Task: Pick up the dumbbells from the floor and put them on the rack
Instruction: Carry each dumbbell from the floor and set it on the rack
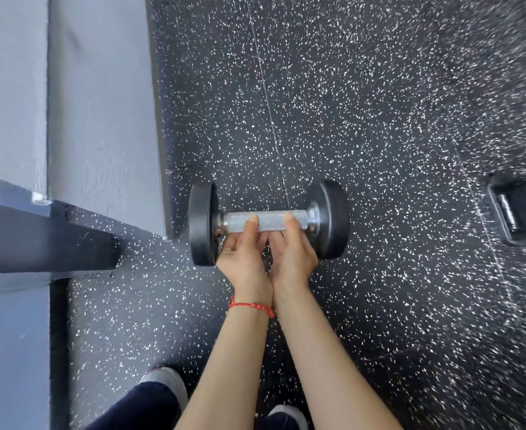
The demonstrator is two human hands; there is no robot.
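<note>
Floor, speckled black rubber, grey wall at left.
Black round-head dumbbell level over floor; left hand and right hand side by side, palms up, fingers curled around knurled handle; red bracelet on left wrist.

— What does the floor look like?
— Black rubber with white speckles, and a thin seam runs across it toward the dumbbell.
— What lies on it?
— Left of the dumbbell, a dark rack foot rests on it beside a grey wall. Well to the right of the dumbbell lies a second dumbbell, blurred. Below it, two grey shoes stand on the floor.
</note>
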